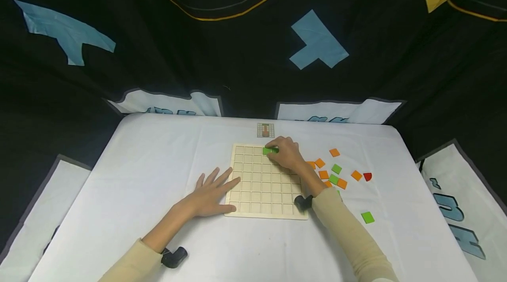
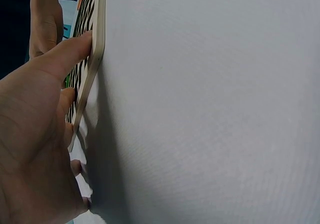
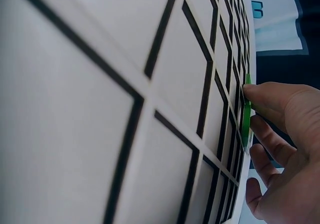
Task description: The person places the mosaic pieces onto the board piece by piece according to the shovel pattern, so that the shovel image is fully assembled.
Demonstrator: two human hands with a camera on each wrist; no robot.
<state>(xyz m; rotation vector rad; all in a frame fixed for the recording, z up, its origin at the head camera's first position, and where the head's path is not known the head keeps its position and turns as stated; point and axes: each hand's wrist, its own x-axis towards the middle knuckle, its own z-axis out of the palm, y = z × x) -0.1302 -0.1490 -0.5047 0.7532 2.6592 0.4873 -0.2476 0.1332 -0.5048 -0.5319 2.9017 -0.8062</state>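
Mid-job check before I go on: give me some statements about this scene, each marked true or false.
1. The left hand touches the board. True.
2. The board is fully covered. False: most of its visible squares are bare.
3. The right hand has its fingers on a green tile near the board's far edge. True.
4. The red piece sits on the board. False: it lies off the board, to its right.
5. A small picture card lies beyond the board's far edge. True.
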